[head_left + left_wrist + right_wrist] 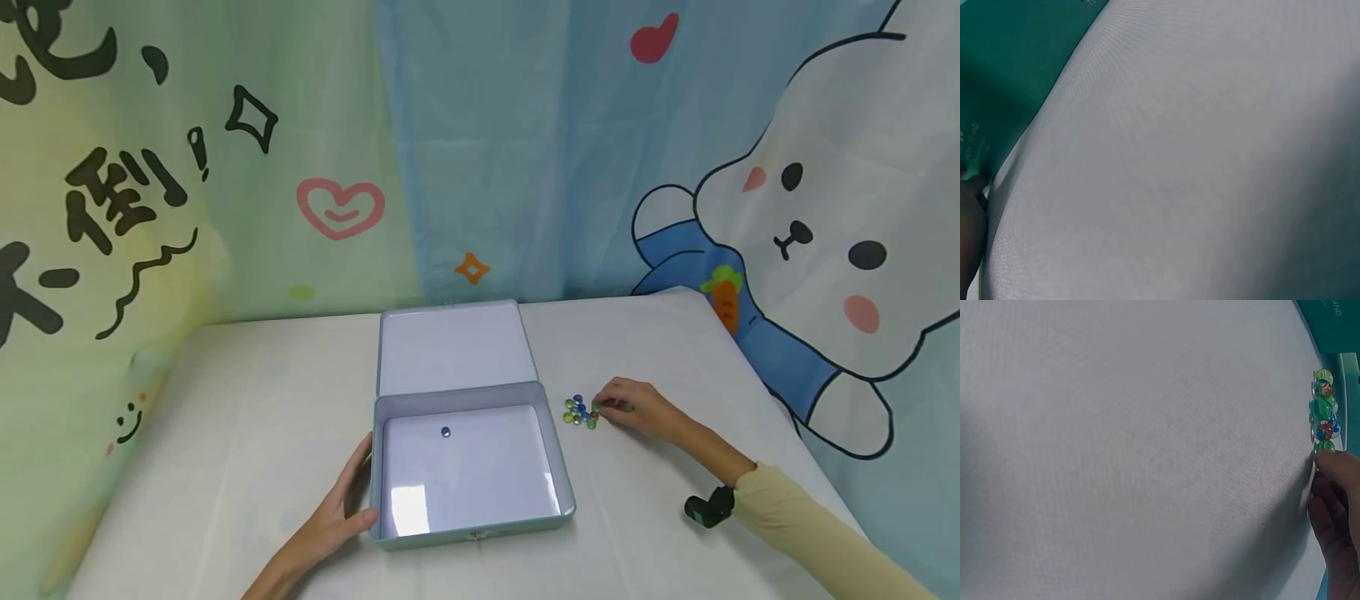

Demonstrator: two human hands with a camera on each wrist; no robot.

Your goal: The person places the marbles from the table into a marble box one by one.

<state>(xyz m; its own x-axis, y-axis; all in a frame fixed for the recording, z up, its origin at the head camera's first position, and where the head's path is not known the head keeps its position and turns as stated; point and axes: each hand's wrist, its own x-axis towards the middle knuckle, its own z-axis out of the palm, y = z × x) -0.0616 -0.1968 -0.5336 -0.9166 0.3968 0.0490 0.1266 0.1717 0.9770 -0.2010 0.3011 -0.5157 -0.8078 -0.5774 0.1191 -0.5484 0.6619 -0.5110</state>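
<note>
An open metal box (472, 536) lies on the white cloth, its hinged lid (453, 350) laid back behind it. One blue marble (446, 432) rests inside. My left hand (330, 517) is against the box's left side, fingers fairly straight along the wall and thumb by the front left corner. To the right of the box sits a cluster of glass marbles (577, 410), blue, green, yellow-green and red-swirled. My right hand (637, 407) is at the cluster's right edge, pinching a green marble (1324, 446) between thumb and fingertips; the thumb partly covers it.
A white cloth (277, 417) covers the table. Behind it hangs a printed curtain (480, 150) with hearts, writing and a rabbit. A black wrist camera (708, 507) is on my right wrist, beside the pale yellow sleeve (810, 525).
</note>
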